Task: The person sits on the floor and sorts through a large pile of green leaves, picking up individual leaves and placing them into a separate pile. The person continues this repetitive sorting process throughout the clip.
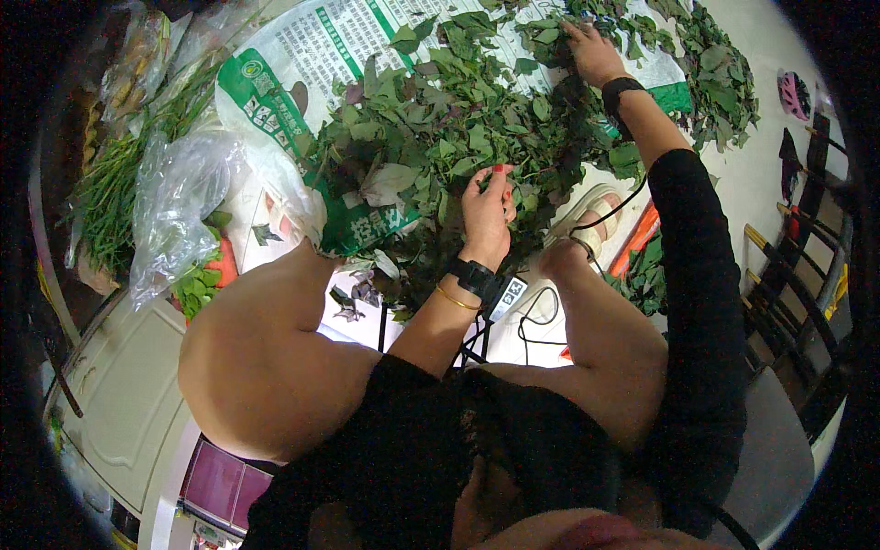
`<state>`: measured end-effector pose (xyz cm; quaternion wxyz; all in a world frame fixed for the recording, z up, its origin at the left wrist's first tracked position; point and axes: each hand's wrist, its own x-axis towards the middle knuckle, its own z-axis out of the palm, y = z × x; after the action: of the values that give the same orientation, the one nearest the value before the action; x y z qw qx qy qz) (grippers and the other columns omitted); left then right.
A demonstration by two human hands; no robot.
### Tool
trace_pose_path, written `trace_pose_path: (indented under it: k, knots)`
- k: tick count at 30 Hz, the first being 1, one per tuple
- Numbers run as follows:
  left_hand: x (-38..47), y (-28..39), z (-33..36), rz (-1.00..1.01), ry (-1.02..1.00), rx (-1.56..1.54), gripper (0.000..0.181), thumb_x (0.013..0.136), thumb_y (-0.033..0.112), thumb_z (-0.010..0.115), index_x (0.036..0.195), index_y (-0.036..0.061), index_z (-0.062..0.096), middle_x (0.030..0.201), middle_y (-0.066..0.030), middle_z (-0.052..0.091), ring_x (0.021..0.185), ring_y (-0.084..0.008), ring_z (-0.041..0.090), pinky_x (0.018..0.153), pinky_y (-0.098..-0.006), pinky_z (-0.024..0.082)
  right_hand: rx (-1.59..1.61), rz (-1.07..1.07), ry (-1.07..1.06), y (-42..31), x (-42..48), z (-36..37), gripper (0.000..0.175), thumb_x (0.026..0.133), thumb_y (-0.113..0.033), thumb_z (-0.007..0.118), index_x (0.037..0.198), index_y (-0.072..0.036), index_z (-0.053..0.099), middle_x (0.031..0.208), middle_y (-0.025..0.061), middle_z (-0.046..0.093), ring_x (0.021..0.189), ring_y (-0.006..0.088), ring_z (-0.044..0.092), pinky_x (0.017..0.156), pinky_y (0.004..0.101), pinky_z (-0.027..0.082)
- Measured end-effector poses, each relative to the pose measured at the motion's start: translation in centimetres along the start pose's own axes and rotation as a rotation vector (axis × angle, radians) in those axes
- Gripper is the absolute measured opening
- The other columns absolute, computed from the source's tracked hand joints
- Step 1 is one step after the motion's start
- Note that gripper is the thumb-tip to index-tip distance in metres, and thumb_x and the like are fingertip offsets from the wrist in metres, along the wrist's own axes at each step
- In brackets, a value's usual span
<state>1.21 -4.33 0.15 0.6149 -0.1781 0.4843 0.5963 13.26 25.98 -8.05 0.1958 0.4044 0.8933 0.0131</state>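
A large heap of green and purplish leaves (440,137) lies on a white and green printed sack (289,62) spread on the floor before me. My left hand (488,213), with red nails, a black wrist strap and a gold bangle, is at the near side of the heap. Its fingers are curled around some leafy greens, partly hidden by the hand. My right hand (592,56) reaches to the far side, its fingertips at a dark green leaf cluster (546,38). Whether it grips that cluster is hidden.
A second leaf pile (718,89) lies at the right. Left are a clear plastic bag (179,199), long green stalks (110,199) and a red-orange vegetable (223,261). My sandaled foot (595,220) stands beside the heap, near a black cable (526,337). A dark rack (804,254) is far right.
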Motion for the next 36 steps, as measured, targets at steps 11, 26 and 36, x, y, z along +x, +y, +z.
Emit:
trace_pose_path:
  k: [11,26,36]
  knots:
    - [0.5,1.4,-1.1,0.000,0.018,-0.009,0.015,0.090,0.018,0.055,0.097,0.0052,0.057,0.064,0.0024,0.045,0.047,-0.0067,0.036,0.043,-0.0224,0.027,0.804,-0.348,0.043,-2.3,-5.1,-0.3,0.033,0.059,0.008,0.053,0.086,-0.004,0.066,0.098,0.0145,0.061,0.094,0.0343,0.055,0.089,0.0406,0.043]
    - [1.1,0.7,-1.2,-0.019,0.051,0.028,0.015,0.090,0.017,0.055,0.098,0.0043,0.058,0.064,0.0022,0.047,0.047,-0.0070,0.037,0.042,-0.0227,0.027,0.561,0.083,0.186,3.3,-3.9,3.3,0.022,0.068,-0.003,0.060,0.087,-0.009,0.070,0.087,0.0174,0.064,0.085,0.0344,0.060,0.076,0.0400,0.049]
    - [0.7,0.5,-0.8,-0.029,0.036,0.015,0.015,0.091,0.017,0.055,0.097,0.0047,0.057,0.065,0.0023,0.045,0.047,-0.0071,0.036,0.042,-0.0230,0.027,0.979,-0.040,0.089,-0.1,-2.2,2.5,0.046,0.067,0.002,0.052,0.110,-0.010,0.062,0.111,0.0136,0.060,0.104,0.0276,0.057,0.093,0.0335,0.042]
